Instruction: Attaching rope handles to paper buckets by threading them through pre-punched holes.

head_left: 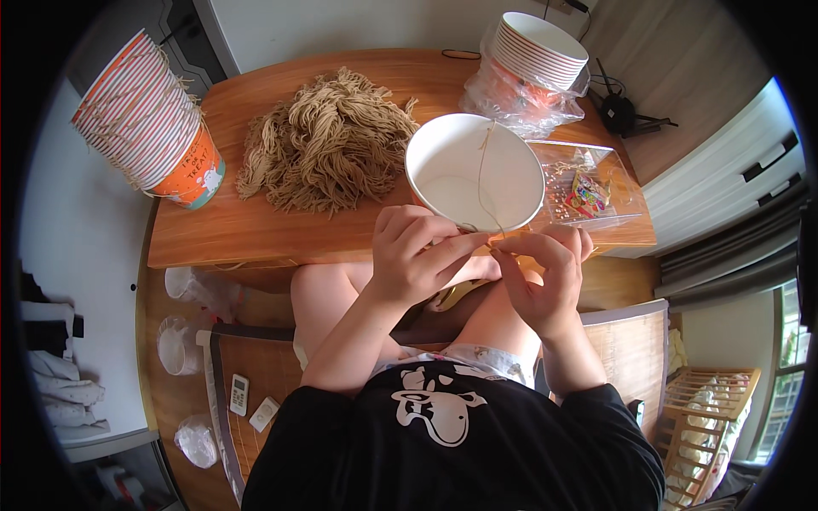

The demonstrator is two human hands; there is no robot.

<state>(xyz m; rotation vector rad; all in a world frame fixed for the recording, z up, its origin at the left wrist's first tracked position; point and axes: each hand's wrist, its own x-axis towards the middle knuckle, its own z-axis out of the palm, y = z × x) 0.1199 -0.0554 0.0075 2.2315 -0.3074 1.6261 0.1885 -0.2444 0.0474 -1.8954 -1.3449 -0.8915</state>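
A white-lined paper bucket (452, 166) stands on the near part of the table, its mouth facing me. A thin tan cord (482, 175) runs from its far rim down across the opening to the near rim. There my left hand (417, 255) has its fingertips pinched on the cord, with its knuckles against the bucket's near side. My right hand (550, 268) meets it from the right, thumb and forefinger closed on the same cord. The fingers partly hide the cord's end and the near rim.
A heap of tan cords (328, 140) covers the table's middle left. At the left edge leans a tall stack of orange printed buckets (153, 119). Bagged buckets (532, 64) stand at the back right. A clear tray (592, 183) with small beads lies right of the bucket.
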